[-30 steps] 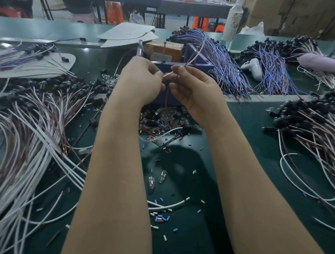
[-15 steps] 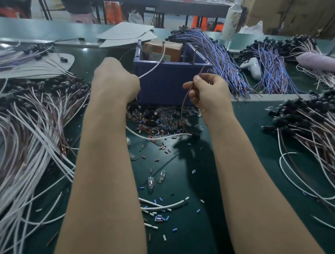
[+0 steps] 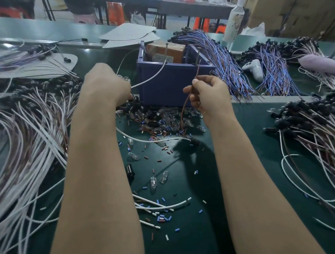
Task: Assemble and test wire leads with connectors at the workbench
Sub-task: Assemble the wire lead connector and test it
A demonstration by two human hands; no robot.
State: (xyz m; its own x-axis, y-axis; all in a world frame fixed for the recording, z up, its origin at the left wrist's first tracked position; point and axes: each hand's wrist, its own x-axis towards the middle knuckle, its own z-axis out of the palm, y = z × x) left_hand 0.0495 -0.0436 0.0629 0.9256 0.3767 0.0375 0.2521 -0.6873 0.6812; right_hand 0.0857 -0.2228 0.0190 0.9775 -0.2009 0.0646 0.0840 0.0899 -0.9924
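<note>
Parted from a meeting at centre frame a second ago: left grip closed round the white wire, fingers hidden; right grip pinching the brown wire. Lower ends joined at a black connector on the counter, lower centre. Free ends raised toward the blue bin, upper centre, holding a cardboard box and two upright rods. Probably assembly finished, testing begun.
</note>
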